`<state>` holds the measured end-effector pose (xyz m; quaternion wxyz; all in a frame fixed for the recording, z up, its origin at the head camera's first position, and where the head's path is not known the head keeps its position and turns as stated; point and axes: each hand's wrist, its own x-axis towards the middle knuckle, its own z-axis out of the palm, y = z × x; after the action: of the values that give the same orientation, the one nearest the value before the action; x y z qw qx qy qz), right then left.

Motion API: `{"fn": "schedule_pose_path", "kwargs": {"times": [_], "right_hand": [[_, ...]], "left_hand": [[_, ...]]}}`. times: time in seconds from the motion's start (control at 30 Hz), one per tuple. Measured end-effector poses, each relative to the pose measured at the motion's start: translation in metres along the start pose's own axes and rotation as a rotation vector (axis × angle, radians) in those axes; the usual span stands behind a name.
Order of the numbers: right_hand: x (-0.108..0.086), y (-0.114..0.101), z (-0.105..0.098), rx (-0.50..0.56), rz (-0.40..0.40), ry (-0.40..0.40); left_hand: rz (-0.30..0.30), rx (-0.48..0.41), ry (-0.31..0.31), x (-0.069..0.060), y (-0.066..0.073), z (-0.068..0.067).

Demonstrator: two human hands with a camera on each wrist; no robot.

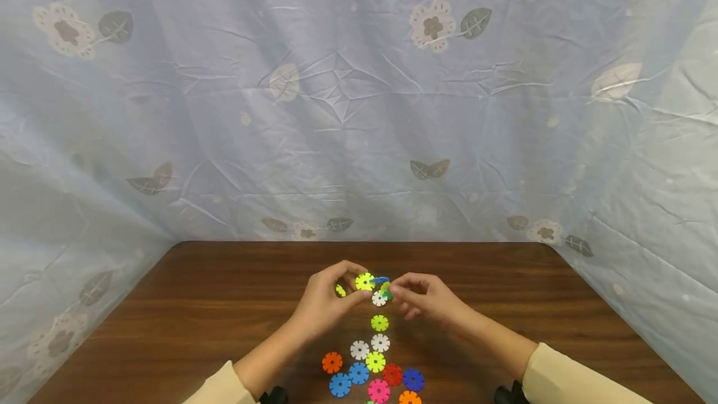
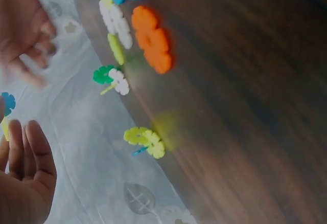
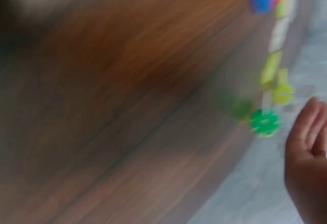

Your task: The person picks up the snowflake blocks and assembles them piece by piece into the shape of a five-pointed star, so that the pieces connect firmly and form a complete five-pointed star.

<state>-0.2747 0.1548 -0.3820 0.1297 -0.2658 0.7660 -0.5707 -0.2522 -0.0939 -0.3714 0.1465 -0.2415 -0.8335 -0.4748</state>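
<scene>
In the head view my left hand (image 1: 328, 295) pinches a yellow notched plastic disc (image 1: 365, 282) between thumb and fingers. A blue disc (image 1: 380, 280) is joined to it at an angle. Just right of it is my right hand (image 1: 423, 297), its fingers loosely bent and blurred in the left wrist view, with nothing visible in them. Near its fingertips stands a small joined group: a white disc (image 1: 379, 298) and a green disc (image 3: 265, 123). Another joined group, a yellow disc (image 2: 154, 144) with a blue one, stands beside my left hand, partly hidden in the head view.
On the brown wooden table (image 1: 224, 304) a line of flat discs runs toward me: a yellow-green disc (image 1: 379, 323), white ones, then several coloured ones around a pink disc (image 1: 378, 391). An orange disc (image 1: 332, 362) lies at the left. A patterned cloth (image 1: 348, 142) hangs behind.
</scene>
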Motion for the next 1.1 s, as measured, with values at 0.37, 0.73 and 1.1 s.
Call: {"fn": "schedule_pose_path", "kwargs": {"times": [0.37,0.73,1.1], "right_hand": [[0.015,0.031,0.006,-0.529,-0.092,-0.129],[0.018,0.033,0.004,-0.496,-0.081,-0.157],[0.021,0.036,0.005,-0.486,-0.120,-0.198]], "left_hand": [[-0.054,0.007,0.033,0.001,0.000,-0.003],[-0.087,-0.004,0.010,0.001,0.000,-0.004],[-0.110,-0.035,0.004,-0.001,-0.003,-0.005]]}}
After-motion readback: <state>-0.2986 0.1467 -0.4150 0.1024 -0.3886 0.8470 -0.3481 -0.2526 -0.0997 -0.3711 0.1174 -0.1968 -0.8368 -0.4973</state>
